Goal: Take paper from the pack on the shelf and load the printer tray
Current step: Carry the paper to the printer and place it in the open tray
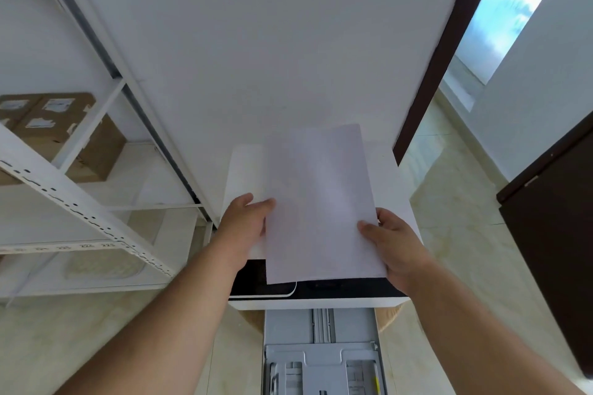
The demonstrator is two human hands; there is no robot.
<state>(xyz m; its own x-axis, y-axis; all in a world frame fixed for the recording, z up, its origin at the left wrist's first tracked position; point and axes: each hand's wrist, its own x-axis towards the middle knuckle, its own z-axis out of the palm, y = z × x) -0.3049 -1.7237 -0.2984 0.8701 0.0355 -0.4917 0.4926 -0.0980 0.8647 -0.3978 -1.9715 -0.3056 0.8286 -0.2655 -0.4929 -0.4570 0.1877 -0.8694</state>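
Above the printer (247,170), paper (321,205) lengthwise away, both hands' fingers (369,229) pinching its sides.

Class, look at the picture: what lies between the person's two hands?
In the head view, the sheaf of white paper spans the gap, pinched by the left hand and right hand.

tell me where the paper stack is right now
In the head view the paper stack is centre frame, held between left hand and right hand, above the printer, not yet in the open tray.
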